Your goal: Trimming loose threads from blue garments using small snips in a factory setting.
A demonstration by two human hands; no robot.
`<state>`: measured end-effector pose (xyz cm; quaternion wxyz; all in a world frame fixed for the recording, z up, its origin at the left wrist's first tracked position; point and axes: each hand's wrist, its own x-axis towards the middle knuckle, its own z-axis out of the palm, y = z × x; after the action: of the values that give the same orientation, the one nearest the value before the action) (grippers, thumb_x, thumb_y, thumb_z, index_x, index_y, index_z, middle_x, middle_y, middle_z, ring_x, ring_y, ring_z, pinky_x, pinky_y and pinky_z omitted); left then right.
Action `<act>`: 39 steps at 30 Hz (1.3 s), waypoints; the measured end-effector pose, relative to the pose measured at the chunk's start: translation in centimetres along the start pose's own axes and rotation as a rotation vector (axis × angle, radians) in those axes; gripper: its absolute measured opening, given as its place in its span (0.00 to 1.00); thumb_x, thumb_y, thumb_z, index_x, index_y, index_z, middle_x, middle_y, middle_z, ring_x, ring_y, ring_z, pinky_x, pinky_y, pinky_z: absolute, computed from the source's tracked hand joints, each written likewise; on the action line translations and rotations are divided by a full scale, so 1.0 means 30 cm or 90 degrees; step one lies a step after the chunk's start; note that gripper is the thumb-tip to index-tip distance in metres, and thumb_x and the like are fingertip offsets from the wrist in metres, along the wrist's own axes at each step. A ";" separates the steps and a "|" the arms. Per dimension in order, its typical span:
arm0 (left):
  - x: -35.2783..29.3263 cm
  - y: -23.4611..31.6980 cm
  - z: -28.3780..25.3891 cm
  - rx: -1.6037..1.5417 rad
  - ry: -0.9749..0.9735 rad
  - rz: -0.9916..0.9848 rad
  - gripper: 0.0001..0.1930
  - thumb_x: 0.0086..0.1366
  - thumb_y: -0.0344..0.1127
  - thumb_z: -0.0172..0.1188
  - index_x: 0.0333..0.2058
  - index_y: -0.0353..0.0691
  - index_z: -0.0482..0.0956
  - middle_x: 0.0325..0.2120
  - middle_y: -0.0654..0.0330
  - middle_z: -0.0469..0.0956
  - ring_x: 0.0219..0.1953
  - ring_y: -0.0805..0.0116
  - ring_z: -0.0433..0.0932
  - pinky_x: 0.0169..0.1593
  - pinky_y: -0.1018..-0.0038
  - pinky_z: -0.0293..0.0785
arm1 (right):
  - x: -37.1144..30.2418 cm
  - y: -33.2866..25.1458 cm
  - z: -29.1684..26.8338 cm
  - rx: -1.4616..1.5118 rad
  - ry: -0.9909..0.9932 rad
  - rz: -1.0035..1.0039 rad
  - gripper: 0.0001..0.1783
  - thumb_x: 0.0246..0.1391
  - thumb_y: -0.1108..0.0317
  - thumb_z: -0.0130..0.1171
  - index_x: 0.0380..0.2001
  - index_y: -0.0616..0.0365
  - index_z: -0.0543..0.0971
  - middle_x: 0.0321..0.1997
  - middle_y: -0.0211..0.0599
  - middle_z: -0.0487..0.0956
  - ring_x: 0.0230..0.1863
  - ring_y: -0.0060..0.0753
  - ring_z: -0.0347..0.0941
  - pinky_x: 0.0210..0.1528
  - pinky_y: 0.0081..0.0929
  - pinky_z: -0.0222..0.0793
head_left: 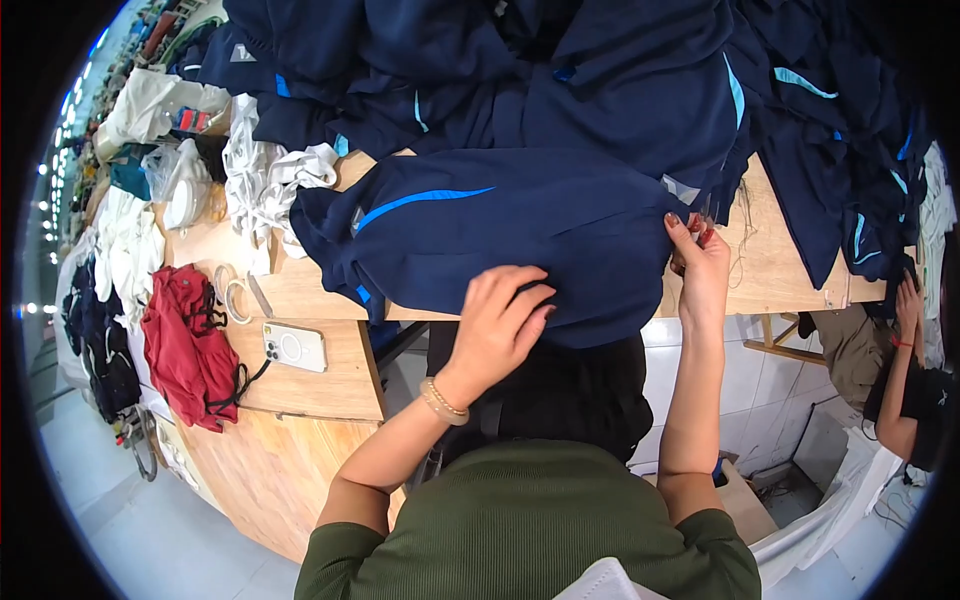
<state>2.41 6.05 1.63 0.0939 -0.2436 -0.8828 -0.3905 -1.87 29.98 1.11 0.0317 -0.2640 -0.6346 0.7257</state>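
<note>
A navy garment piece (560,235) with a bright blue curved stripe lies in front of me, its near edge hanging over the table's front. My left hand (500,320) rests on that near edge, fingers bent and apart. At the garment's right end, my right hand (703,258) is closed, thumb and fingers pinched together. Thin metallic tips, like those of small thread snips (708,208), show just beyond its fingertips; the rest is mostly hidden in the hand. Close by, a pale grey patch (682,189) shows on the cloth.
Navy garments (620,80) are heaped along the back. Loose threads (742,235) lie to the right on the wooden table (770,270). Leftward are a white phone (295,347), a tape roll (238,300), a red cloth bag (185,340) and white cloths (250,165). Another person (910,380) works at far right.
</note>
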 end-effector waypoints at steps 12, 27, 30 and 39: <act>0.163 -0.042 -0.010 0.003 0.056 -0.019 0.10 0.51 0.20 0.63 0.34 0.35 0.78 0.32 0.60 0.72 0.33 0.64 0.74 0.35 0.74 0.70 | 0.011 0.007 -0.029 -0.052 -0.009 -0.010 0.11 0.50 0.65 0.66 0.20 0.52 0.75 0.14 0.15 0.63 0.16 0.09 0.51 0.19 0.14 0.43; 0.157 -0.081 -0.016 -0.227 0.125 -0.215 0.03 0.61 0.21 0.55 0.34 0.33 0.72 0.27 0.57 0.74 0.26 0.69 0.77 0.31 0.77 0.75 | -0.085 -0.161 0.047 -0.227 -0.139 -0.255 0.09 0.60 0.69 0.54 0.40 0.62 0.72 0.28 0.24 0.71 0.33 0.14 0.65 0.39 0.12 0.61; 0.168 -0.069 -0.044 -0.209 0.085 -0.149 0.07 0.55 0.22 0.61 0.34 0.34 0.75 0.28 0.58 0.73 0.28 0.68 0.76 0.32 0.76 0.73 | -0.093 -0.157 0.058 -0.245 -0.171 -0.229 0.08 0.57 0.73 0.57 0.40 0.63 0.73 0.27 0.24 0.71 0.33 0.13 0.67 0.38 0.11 0.63; 0.151 -0.109 -0.027 -0.109 0.067 -0.099 0.03 0.57 0.20 0.57 0.30 0.32 0.77 0.29 0.59 0.74 0.26 0.69 0.75 0.30 0.78 0.72 | -0.130 -0.158 0.107 -0.240 -0.247 -0.205 0.08 0.49 0.79 0.62 0.32 0.64 0.74 0.26 0.27 0.79 0.26 0.08 0.66 0.29 0.08 0.60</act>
<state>-3.18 5.18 1.69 0.0880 -0.1605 -0.8563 -0.4830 -1.27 26.51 7.08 -0.0248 -0.0177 -0.7860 0.6174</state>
